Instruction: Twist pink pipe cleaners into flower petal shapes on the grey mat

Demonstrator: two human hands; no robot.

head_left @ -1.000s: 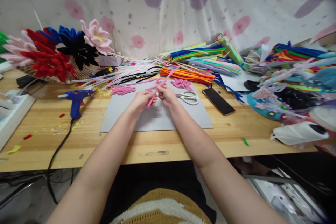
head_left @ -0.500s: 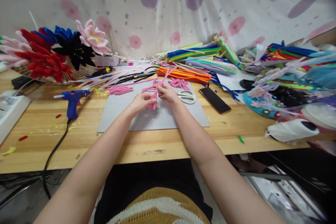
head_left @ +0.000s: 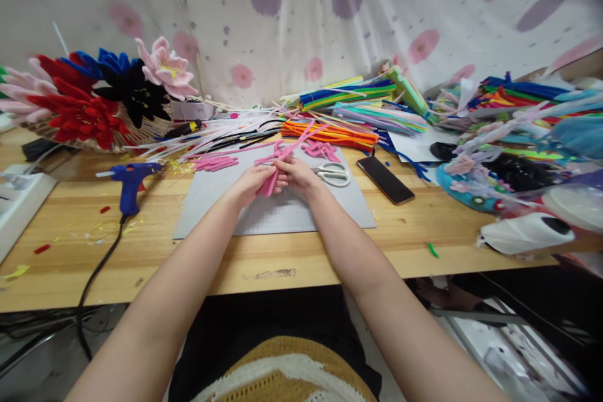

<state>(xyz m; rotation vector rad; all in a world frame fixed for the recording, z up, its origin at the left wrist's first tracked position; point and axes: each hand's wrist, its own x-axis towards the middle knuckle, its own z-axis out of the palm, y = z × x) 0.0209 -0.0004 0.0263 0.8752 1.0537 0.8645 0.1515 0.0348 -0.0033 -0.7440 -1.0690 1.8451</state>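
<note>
Over the grey mat (head_left: 282, 221), my left hand (head_left: 254, 183) is closed around a bundle of pink fuzzy stems (head_left: 268, 185). My right hand (head_left: 296, 174) pinches the same bundle just above, its fingertips touching those of my left. Long stem ends stick up past my fingers toward the back. Cut pink pieces (head_left: 215, 164) lie on the mat to the left. A bent pink shape (head_left: 321, 150) rests behind my right hand, and scissors with pale handles (head_left: 335, 174) lie to its right.
A blue glue gun (head_left: 130, 185) with a black cord stands at left, near fuzzy flowers (head_left: 87, 113). A phone (head_left: 385, 180) lies right of the mat. Orange stems (head_left: 330, 134) and other coloured bundles line the back. A white roll (head_left: 525, 233) sits at right.
My hands have come together on the pink bundle. My right hand has moved slightly down, and the fingers of my left hand now reach further around the stems.
</note>
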